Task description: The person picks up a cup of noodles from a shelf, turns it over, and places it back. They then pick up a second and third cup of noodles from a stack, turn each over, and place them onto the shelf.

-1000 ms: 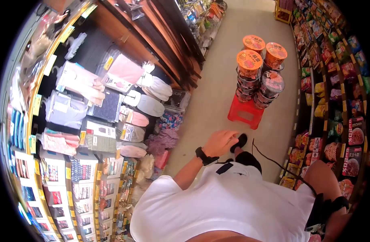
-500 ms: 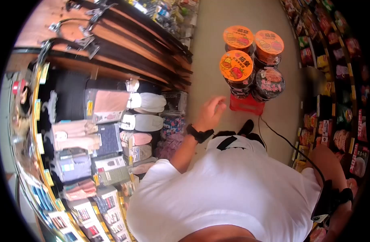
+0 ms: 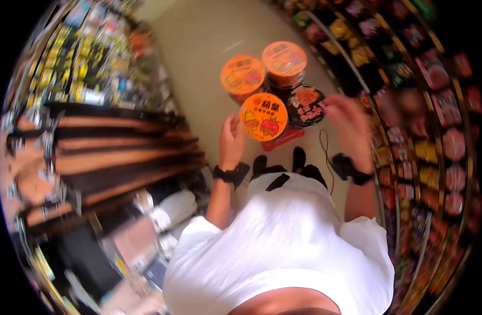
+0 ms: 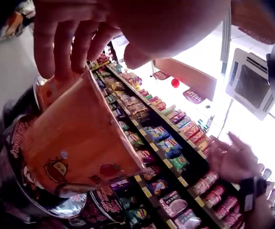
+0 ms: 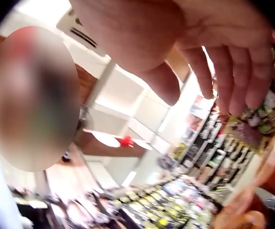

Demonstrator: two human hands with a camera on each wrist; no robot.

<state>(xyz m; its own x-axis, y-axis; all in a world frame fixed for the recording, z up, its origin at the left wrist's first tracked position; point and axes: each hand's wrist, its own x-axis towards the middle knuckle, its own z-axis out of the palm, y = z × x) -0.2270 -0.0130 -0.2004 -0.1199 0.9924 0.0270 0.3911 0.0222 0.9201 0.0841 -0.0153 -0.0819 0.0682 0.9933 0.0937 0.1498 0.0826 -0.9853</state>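
Observation:
Stacked instant noodle tubs stand on a red stool [image 3: 284, 140] in the aisle. Three have orange lids, and the front orange noodle tub [image 3: 263, 116] is nearest the body. A black-lidded noodle tub [image 3: 306, 106] is to its right. My left hand [image 3: 232, 144] is at the left side of the front orange tub. In the left wrist view, its loosely extended fingers [image 4: 65, 45] overlap the edge of an orange tub [image 4: 80, 138]. Blurred by motion, my right hand [image 3: 354, 125] is beside the black lid, its fingers spread loosely with nothing in them [image 5: 240, 76].
Shelves of bagged snacks [image 3: 398, 126] line the right side. To the left are hanging belts [image 3: 120, 152], packaged goods [image 3: 94, 63] and folded textiles [image 3: 136, 239]. A thin cable [image 3: 327, 163] hangs near the right forearm. The floor [image 3: 199, 31] runs ahead between the shelves.
The view has turned and come closer to the tubs. My left hand has moved forward to the front orange tub. The right arm has come up from my side to the black-lidded tub.

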